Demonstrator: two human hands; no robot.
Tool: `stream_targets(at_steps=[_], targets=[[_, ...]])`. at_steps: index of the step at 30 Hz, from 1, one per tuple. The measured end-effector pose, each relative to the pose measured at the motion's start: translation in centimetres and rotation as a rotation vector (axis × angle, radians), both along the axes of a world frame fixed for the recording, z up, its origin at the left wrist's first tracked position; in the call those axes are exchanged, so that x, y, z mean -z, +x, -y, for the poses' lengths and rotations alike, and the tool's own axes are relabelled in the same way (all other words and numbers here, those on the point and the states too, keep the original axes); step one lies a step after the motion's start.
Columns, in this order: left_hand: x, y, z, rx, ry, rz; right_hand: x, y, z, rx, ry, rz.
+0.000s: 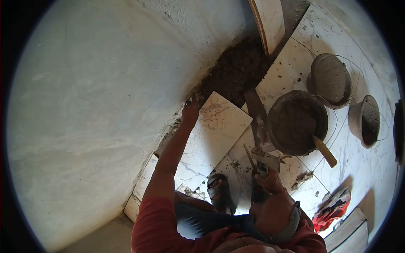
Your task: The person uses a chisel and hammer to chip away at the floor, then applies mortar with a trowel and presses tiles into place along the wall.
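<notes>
Currently your right hand [270, 182] is closed around a flat-ended tool [266, 160], while your left hand [191, 113] is at the wall-side edge of the white tile [223, 122]; whether those fingers grasp it, I cannot tell. Just beyond your left hand lies dark, rough fill [240, 63]. Ahead and to the right of your right-hand grip stands a bucket [291, 151], with a wooden handle [325, 152] leaning out.

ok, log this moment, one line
left hand: at tile edge | right hand: gripping tool | bucket: wooden handle sticking out
</notes>
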State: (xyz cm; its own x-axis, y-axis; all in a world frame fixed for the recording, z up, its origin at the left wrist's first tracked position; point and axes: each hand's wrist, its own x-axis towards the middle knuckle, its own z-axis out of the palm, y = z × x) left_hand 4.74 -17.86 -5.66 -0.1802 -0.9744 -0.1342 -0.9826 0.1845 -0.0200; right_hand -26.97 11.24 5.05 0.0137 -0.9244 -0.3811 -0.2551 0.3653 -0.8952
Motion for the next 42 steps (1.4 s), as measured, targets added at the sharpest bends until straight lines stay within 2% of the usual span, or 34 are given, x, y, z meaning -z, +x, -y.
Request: stream_targets(at_steps=[3, 5, 9, 11, 12, 14, 15, 17, 19, 21, 22, 23, 24, 26, 27, 29, 31, 33, 34, 35, 36, 37, 39, 42], targets=[[0.7, -0.1, 0.6, -0.123, 0.119, -0.101, -0.9, -0.4, -0.3, -0.041, 0.095, -0.051], [1.8, 0.4, 0.9, -0.049, -0.06, -0.07, -0.4, -0.7, -0.5, -0.052, 0.197, -0.049], [1.8, 0.8, 1.5, -0.065, -0.08, -0.213, -1.0, -0.2, 0.5, -0.004, 0.1, -0.045], [2.3, 1.5, 1.8, -0.06, 0.064, -0.047, -0.9, 0.1, 0.7, 0.07, -0.044, 0.072], [0.3, 1.0, 1.1, -0.06, 0.068, -0.042, -1.0, 0.0, 0.7, 0.071, -0.04, 0.077], [-3.9, -0.3, -1.1, -0.155, -0.104, -0.454, -1.3, -0.6, 0.8, -0.04, -0.061, -0.099], [-4.7, -0.6, -2.1, -0.162, -0.107, -0.451, -1.3, -0.8, 0.8, -0.047, -0.062, -0.096], [-5.6, -1.1, -4.6, 0.02, 0.007, -0.522, -1.3, -1.0, 0.7, 0.016, -0.043, -0.026], [-6.1, -2.6, -8.3, -0.013, 0.404, -0.857, -2.9, -0.9, 1.8, 0.043, -0.038, 0.061], [-4.9, -4.8, -12.3, -0.12, 0.738, -1.048, -4.9, -0.7, 3.3, 0.07, -0.036, 0.14], [-4.0, -6.1, -14.2, 0.069, 0.72, -0.972, -5.9, -0.4, 4.0, 0.084, 0.021, 0.157], [-4.8, -8.1, -15.8, -0.002, 0.93, -0.984, -6.3, -0.3, 4.5, 0.096, 0.076, 0.174], [-5.0, -9.9, -17.3, 0.064, 0.986, -0.891, -6.1, -0.1, 4.7, 0.083, 0.073, 0.172], [-6.5, -12.8, -19.5, 0.004, 1.172, -1.073, -5.2, 0.2, 5.1, 0.041, -0.092, 0.102], [-6.7, -13.2, -19.2, -0.005, 1.161, -1.085, -5.6, 0.3, 5.3, 0.025, -0.094, 0.1], [-6.9, -13.4, -17.9, 0.33, 0.662, -0.97, -6.7, 0.5, 5.2, 0.062, 0.001, 0.139], [-5.3, -11.5, -13.1, 0.082, 0.548, -0.937, -6.5, 0.1, 4.7, 0.055, -0.025, 0.137], [-1.8, -7.7, -7.6, 0.178, 0.076, -0.729, -6.2, -0.4, 3.8, 0.055, -0.052, 0.132], [-1.8, -6.1, -5.1, 0.147, -0.081, -0.764, -5.8, -0.5, 3.2, 0.107, 0.011, 0.175], [-1.3, -3.9, -2.5, 0.284, -0.117, -0.57, -5.5, -0.6, 2.8, 0.161, 0.076, 0.218], [-0.5, -2.5, -1.1, 0.18, -0.151, -0.529, -5.2, -0.4, 2.5, 0.16, 0.075, 0.215], [-0.1, -1.7, -0.1, 0.177, -0.15, -0.533, -5.1, -0.3, 2.3, 0.154, 0.08, 0.206], [0.4, -0.8, 1.2, 0.062, -0.066, -0.429, -5.2, -0.3, 2.1, 0.146, 0.084, 0.188], [1.3, -0.8, 2.0, 0.14, -0.114, -0.349, -5.0, -0.5, 2.4, 0.038, 0.154, 0.059]])
